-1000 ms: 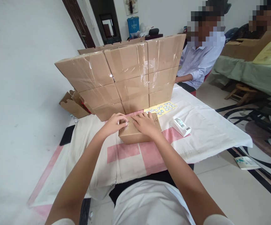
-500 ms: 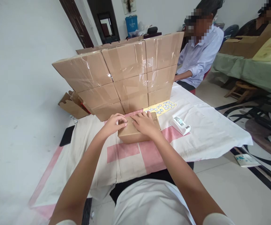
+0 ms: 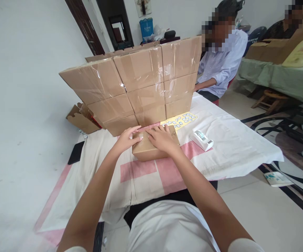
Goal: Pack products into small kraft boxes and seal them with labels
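A small closed cardboard box [image 3: 151, 154] sits on the cloth-covered table in front of me. My right hand [image 3: 162, 138] lies flat across its top, fingers spread. At the box's left end, my left hand [image 3: 127, 140] has its thumb on the top and its fingers stretched out past the far left corner, apart from the thumb. Just behind the box is a yellow sheet [image 3: 185, 120] with several small blue-edged white labels on it. A white tape dispenser [image 3: 201, 140] stands to the right of the box.
Stacked, taped cardboard boxes [image 3: 143, 84] form a wall behind the work spot. An opened carton [image 3: 81, 119] and a black flat object [image 3: 76, 153] lie at the left. Across the table sits a person in a light shirt [image 3: 226, 63]. A wooden stool [image 3: 269, 101] stands beyond.
My left fingers have straightened from a curled pose over the box's left corner. My right hand and the box stay in place. The person across leans slightly further left.
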Demonstrator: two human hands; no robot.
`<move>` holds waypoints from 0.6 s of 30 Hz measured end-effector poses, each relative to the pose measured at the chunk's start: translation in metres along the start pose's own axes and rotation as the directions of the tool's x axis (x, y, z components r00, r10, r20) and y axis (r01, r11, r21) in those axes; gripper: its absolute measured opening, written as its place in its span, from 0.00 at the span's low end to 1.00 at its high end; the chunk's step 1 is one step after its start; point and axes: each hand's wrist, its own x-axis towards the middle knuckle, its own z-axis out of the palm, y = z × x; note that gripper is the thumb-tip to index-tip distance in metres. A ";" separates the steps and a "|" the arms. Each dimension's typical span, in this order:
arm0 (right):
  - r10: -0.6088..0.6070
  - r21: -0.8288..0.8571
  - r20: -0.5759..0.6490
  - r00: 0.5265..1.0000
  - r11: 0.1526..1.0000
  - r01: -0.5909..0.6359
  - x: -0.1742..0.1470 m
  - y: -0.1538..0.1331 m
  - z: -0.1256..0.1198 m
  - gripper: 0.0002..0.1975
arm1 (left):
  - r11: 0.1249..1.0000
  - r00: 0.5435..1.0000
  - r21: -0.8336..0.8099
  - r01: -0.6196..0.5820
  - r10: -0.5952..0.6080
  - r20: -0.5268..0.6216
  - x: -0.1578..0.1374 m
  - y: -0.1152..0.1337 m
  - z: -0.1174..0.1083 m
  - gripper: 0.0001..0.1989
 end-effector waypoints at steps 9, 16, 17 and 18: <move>-0.001 0.000 -0.001 1.000 1.000 0.001 0.002 0.002 0.001 0.24 | 0.991 0.994 -0.120 0.066 -0.076 -0.081 0.014 -0.008 0.023 0.24; 0.008 -0.015 -0.026 1.000 1.000 -0.008 0.001 0.001 0.007 0.24 | 0.893 0.930 -0.280 0.352 -0.299 0.216 -0.011 -0.007 0.010 0.58; 0.003 -0.016 -0.032 0.999 1.000 -0.004 0.000 0.000 0.008 0.24 | 0.876 0.920 -0.308 0.371 -0.302 0.251 -0.016 -0.008 0.009 0.59; -0.004 -0.018 -0.039 0.999 1.000 0.003 -0.001 0.000 0.008 0.24 | 0.863 0.915 -0.333 0.379 -0.295 0.277 -0.022 -0.008 0.009 0.59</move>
